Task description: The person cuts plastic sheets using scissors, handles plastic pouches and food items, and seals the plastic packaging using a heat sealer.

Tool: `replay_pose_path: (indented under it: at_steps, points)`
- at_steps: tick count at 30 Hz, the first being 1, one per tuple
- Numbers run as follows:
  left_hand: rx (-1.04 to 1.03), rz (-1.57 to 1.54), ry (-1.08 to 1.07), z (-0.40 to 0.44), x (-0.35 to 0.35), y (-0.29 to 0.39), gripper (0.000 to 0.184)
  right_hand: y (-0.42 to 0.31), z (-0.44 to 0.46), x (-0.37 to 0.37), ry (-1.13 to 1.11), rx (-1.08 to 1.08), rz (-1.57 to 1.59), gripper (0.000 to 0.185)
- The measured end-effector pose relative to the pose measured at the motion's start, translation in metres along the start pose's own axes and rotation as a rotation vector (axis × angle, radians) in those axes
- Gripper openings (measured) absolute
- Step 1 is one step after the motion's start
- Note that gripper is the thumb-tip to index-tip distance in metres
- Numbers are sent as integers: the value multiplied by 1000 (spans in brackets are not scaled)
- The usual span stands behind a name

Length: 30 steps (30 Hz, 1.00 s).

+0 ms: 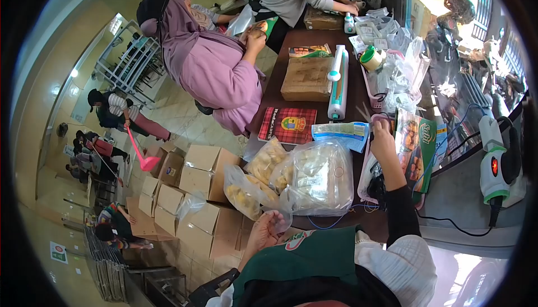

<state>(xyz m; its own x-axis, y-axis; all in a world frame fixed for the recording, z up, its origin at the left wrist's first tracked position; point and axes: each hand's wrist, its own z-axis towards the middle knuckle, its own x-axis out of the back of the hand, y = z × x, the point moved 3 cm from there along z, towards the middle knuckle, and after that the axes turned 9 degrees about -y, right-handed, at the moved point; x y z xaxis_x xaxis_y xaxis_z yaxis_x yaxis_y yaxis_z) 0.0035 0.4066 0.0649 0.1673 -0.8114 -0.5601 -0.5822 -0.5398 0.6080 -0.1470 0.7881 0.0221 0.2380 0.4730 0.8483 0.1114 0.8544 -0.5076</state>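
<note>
My left hand [265, 232] is closed on the edge of a clear plastic bag [284, 209] at the near side of the table. Several clear bags of yellowish food pieces [266, 161] lie just beyond it. Beside them rests a large clear bag with flat packs [322, 175] inside. My right hand [383, 141] is stretched forward over the pink basket and grips scissors [365, 112], their blades pointing away from me. Its fingertips are partly hidden. A blue and white packet [343, 134] lies just left of this hand.
A red plaid book [287, 125], a cardboard box [306, 79] and a long sealer [339, 85] lie farther along the table. Tape [371, 58] and plastic bags fill a basket. Green printed packaging [413, 144] lies right. Cartons [207, 172] stand left; a co-worker [210, 68] stands across.
</note>
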Motion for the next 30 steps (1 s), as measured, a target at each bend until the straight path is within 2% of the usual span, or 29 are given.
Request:
replay_pose_path:
  at_steps: [3,6,8,9,11,12,13,15,16,19,21,22,24,25,29,30]
  points:
    - [-3,28,39,0,0,-1,9,-28,-25,30,187,87,104,49]
    - [-74,-47,-69,7,7,-5,9,-45,-48,27,-85,89,716,50]
    - [-107,-50,-115,7,11,-6,11,-71,-72,21,-393,-18,1044,43]
    - [-123,-50,-139,7,11,-6,12,-88,-84,15,-448,40,1218,39]
    - [-229,-76,-283,6,-6,-1,14,-114,-106,-12,-626,114,1277,36]
    - [-284,-89,-354,6,-15,1,16,-135,-116,-7,-769,103,1190,35]
    - [-292,-97,-412,7,-19,0,16,-148,-127,-23,-811,186,1216,34]
    - [-306,-109,-524,8,-23,0,17,-166,-147,-53,-743,481,988,37]
    - [-294,-21,-521,13,-17,-1,17,-180,-154,-46,-928,376,962,40]
    - [-261,153,-504,16,12,-6,17,-186,-162,-75,-708,856,841,37]
    - [-304,148,-495,12,16,-5,17,-186,-158,-68,-731,997,957,31]
    - [-226,129,-467,10,21,-10,17,-186,-156,-60,-856,1019,892,27]
    - [-96,99,-418,10,26,-18,18,-184,-151,-39,-956,930,715,28]
    - [-125,79,-469,12,21,-20,18,-182,-149,-36,-1003,896,624,29]
    - [-209,31,-583,16,-2,-15,18,-181,-145,-30,-941,855,940,23]
    - [-215,-17,-615,15,-10,-14,18,-179,-142,-26,-1062,756,955,16]
